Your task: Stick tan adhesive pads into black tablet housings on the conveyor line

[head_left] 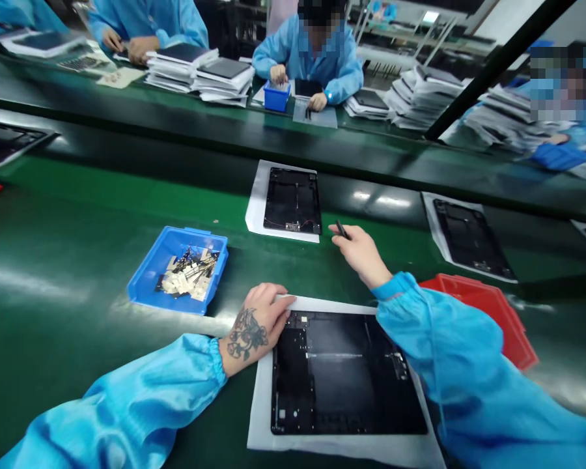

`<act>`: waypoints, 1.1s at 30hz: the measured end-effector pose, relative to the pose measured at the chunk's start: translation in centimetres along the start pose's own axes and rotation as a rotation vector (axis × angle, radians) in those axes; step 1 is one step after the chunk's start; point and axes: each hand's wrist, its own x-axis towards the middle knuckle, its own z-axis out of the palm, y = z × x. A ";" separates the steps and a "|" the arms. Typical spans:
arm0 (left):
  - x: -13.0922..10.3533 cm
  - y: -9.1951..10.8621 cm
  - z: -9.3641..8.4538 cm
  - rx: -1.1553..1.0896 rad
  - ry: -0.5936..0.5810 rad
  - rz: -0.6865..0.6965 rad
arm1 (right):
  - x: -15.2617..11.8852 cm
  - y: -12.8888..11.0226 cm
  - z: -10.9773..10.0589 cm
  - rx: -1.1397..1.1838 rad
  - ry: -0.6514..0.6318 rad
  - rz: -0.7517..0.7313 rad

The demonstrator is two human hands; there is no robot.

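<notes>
In front of me a black tablet housing (342, 378) lies on a white sheet (293, 443), its inner side with small parts facing up. My left hand (254, 326) rests at the housing's upper left corner, fingers stretched out over the edge and the sheet. Beyond the housing, my right hand (361, 253) is raised over the green surface, fingers closed round a slim black tool (342, 229). Whether the tool is tweezers or something else does not show. My right sleeve covers the housing's upper right corner.
A blue bin (146, 273) with small parts stands left; a red bin (508, 319) is partly behind my right sleeve. More housings on sheets lie ahead (292, 198) and right (473, 238). Across the bench, people in blue work beside stacks of panels (180, 65).
</notes>
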 end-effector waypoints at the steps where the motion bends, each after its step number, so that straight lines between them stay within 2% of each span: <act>1: 0.0 -0.2 0.2 0.007 0.008 -0.001 | 1.5 0.2 0.1 -0.072 0.012 0.012; 4: 0.1 -0.3 0.5 0.023 0.026 0.001 | 4.6 0.4 1.0 -0.243 0.020 0.064; 6: 0.2 -0.3 0.6 0.035 0.037 -0.001 | 5.5 -0.1 2.5 -0.317 0.017 0.087; 10: 0.3 -0.4 0.8 0.057 0.053 -0.002 | 4.9 -1.8 6.4 -0.394 -0.013 0.050; 13: 0.4 -0.5 0.9 0.060 0.061 0.002 | 4.3 -2.7 8.4 -0.414 -0.029 0.009; 20: 0.4 -0.4 0.9 0.042 0.063 0.007 | 5.6 -2.6 8.6 -0.409 0.008 0.097; 22: 0.4 -0.3 0.8 0.036 0.060 0.006 | 5.5 -2.5 8.3 -0.399 0.011 0.079; 25: 0.4 -0.2 0.6 0.026 0.051 0.002 | 4.1 -2.1 6.7 -0.385 0.000 -0.035; 29: 0.6 -0.1 0.4 0.010 0.032 -0.007 | 0.1 0.0 2.2 -0.404 0.016 -0.187; 33: 0.7 -0.1 0.2 0.006 0.014 -0.036 | -5.3 3.8 -2.5 -0.433 -0.051 -0.194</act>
